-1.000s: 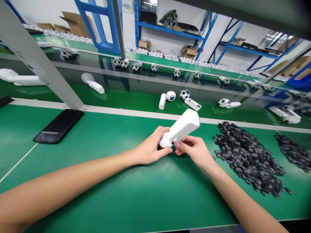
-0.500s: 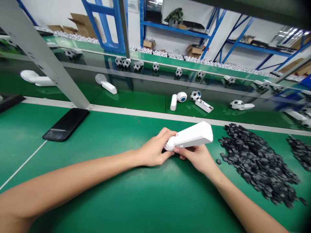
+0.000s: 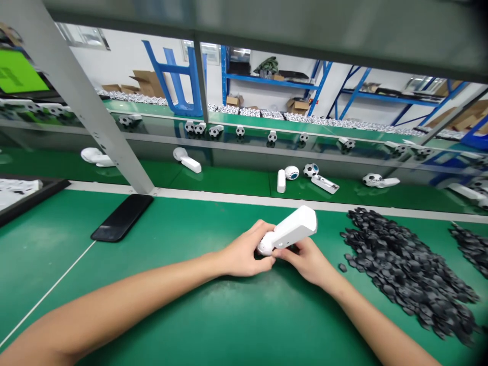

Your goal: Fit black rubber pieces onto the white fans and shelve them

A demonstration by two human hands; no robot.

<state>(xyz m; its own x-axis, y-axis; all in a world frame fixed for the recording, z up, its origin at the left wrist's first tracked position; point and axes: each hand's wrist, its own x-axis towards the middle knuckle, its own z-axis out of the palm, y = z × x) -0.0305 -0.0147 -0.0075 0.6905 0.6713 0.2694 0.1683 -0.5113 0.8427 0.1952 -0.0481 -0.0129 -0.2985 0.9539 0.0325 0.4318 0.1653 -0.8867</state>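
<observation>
From my head camera, I look down at my left hand [image 3: 244, 250] and right hand [image 3: 307, 261], both on one white plastic handle [image 3: 295, 229], held over the green desk [image 3: 57, 264]. My left fingers [image 3: 260, 230] curl around its rounded head [image 3: 265, 247], while my right fingers [image 3: 290, 249] pinch the body from below, so both hands are clenched on it. The work in hand appears to be handling this single piece, and any next move calls for keeping this two-handed hold steady. Its plastic looks smooth and matte. To my right lies a loose heap of small black pieces [image 3: 404, 269]; to my left, a glossy black slab [image 3: 122, 217]. On the green shelf [image 3: 229, 182] beyond, more handles [image 3: 190, 164] and soccer-ball heads [image 3: 310, 170] lie scattered.
</observation>
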